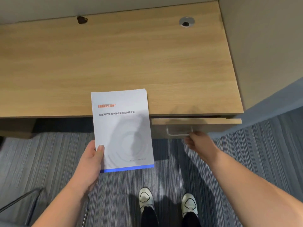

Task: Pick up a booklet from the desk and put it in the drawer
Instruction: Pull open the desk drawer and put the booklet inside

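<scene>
The right hand's fingers [188,142] hook the handle [179,132] of the barely open drawer [196,121] while the left hand [89,163] pinches the booklet [123,128] over the tabletop [114,54] edge, so the one-handed hold may let it droop and snag.

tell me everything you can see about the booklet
The booklet is a thin stack of white pages with a glossy pale cover, an orange logo near the top, a line of dark print under it and a blue band along the bottom edge. It is closed, front cover up, held roughly level above the desk's front edge and the carpet. The left hand grips its lower left corner, thumb on the cover. Nothing else touches it; a shadow falls across its middle.
</scene>
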Available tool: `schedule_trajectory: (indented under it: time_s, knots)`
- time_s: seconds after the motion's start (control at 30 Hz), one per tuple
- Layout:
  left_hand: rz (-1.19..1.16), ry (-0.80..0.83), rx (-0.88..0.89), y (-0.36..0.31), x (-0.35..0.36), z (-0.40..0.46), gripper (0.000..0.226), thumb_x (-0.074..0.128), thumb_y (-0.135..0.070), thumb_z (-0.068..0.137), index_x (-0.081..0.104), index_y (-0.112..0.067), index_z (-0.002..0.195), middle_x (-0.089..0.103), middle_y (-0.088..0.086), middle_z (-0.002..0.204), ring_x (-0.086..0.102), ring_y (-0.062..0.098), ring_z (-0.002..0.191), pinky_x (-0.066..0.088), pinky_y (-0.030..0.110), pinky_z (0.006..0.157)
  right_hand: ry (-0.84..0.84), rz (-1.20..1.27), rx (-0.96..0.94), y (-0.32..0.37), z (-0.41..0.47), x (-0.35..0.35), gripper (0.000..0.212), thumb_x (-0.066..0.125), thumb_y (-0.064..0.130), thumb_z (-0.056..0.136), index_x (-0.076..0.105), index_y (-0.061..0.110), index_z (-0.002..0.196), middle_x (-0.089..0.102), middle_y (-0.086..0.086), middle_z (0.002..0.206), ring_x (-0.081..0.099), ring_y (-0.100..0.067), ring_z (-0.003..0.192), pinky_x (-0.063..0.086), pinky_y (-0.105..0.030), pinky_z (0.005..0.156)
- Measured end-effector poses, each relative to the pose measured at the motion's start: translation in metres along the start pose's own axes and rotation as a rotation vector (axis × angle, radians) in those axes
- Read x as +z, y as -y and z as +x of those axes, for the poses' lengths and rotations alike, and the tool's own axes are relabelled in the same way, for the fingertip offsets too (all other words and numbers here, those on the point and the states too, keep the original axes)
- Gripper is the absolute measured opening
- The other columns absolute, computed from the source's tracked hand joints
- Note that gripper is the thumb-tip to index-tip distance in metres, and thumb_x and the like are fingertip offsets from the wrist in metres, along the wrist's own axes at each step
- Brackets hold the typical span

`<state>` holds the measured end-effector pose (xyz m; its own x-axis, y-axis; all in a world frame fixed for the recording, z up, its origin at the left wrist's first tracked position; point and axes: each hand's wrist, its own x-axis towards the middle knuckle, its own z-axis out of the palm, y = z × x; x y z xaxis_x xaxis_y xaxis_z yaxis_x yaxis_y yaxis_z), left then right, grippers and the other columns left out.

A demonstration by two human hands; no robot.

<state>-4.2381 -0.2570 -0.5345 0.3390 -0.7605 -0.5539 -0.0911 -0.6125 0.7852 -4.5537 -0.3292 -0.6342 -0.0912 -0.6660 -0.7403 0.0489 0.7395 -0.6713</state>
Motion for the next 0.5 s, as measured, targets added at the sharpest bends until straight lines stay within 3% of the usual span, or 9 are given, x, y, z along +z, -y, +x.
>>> schedule_trajectory:
  time_s: [0.2, 0.37, 0.43, 0.5]
  knots:
    - [0.049, 0.059, -0.091, 0.008, -0.013, -0.052, 0.021, 0.039, -0.022, 0.102, 0.060, -0.021, 0.104, 0.073, 0.002, 0.102, 0.069, 0.022, 0.099, 0.053, 0.040, 0.087, -0.031, -0.199, 0.185, -0.048, -0.078, -0.015, 0.016, 0.050, 0.009, 0.099, 0.062, -0.001, 0.098, 0.065, -0.011, 0.071, 0.060, -0.018, 0.060, 0.048, -0.024, 0.051]
    - [0.071, 0.131, -0.174, 0.020, -0.013, -0.088, 0.022, 0.039, -0.021, 0.103, 0.060, -0.022, 0.108, 0.074, 0.002, 0.108, 0.067, 0.025, 0.107, 0.049, 0.047, 0.097, -0.005, -0.327, 0.346, -0.052, -0.142, -0.023, 0.017, 0.052, 0.004, 0.097, 0.060, -0.001, 0.084, 0.059, -0.012, 0.064, 0.056, -0.015, 0.046, 0.042, -0.014, 0.032]
    - [0.080, 0.186, -0.185, 0.019, -0.004, -0.097, 0.023, 0.039, -0.023, 0.102, 0.060, -0.026, 0.110, 0.074, -0.001, 0.110, 0.068, 0.021, 0.108, 0.050, 0.046, 0.097, 0.068, -0.321, 0.370, -0.040, -0.158, -0.028, 0.021, 0.049, 0.003, 0.098, 0.060, -0.002, 0.080, 0.059, -0.012, 0.061, 0.056, -0.016, 0.044, 0.047, -0.020, 0.038]
    - [0.090, 0.245, -0.180, 0.011, 0.008, -0.106, 0.024, 0.038, -0.023, 0.103, 0.059, -0.025, 0.114, 0.073, 0.000, 0.113, 0.069, 0.020, 0.107, 0.052, 0.045, 0.095, 0.146, -0.237, 0.362, -0.024, -0.176, -0.031, 0.025, 0.047, 0.012, 0.100, 0.062, -0.005, 0.088, 0.065, -0.017, 0.069, 0.064, -0.022, 0.054, 0.055, -0.027, 0.053]
